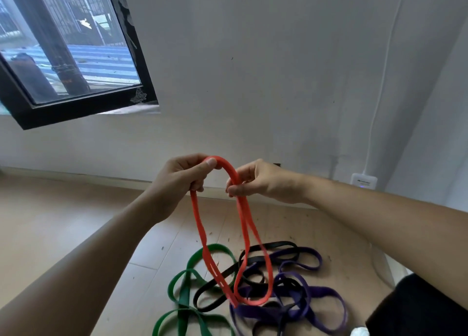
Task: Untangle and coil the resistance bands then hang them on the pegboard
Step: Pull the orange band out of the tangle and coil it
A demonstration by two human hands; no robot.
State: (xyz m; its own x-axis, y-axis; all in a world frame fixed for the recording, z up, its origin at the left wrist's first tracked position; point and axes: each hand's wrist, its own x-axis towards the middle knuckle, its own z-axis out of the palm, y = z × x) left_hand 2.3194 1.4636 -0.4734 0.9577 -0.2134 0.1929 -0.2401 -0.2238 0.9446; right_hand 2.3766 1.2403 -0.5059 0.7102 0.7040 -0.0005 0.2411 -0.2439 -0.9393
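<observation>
I hold a red resistance band (243,224) up in front of me. My left hand (177,181) grips its top bend, thumb pressed on the band. My right hand (255,181) pinches the band's right strands just below the bend. Its loops hang down over the floor pile. On the floor lie a green band (187,295), a black band (255,259) and a purple band (319,295), tangled over one another. No pegboard is in view.
The bands lie on a light wooden floor (63,221) speckled with small debris. A white wall (253,82) is ahead, with a black-framed window (76,57) at upper left. A white charger (364,181) and its cable sit at the wall's right. Dark clothing (425,307) shows at lower right.
</observation>
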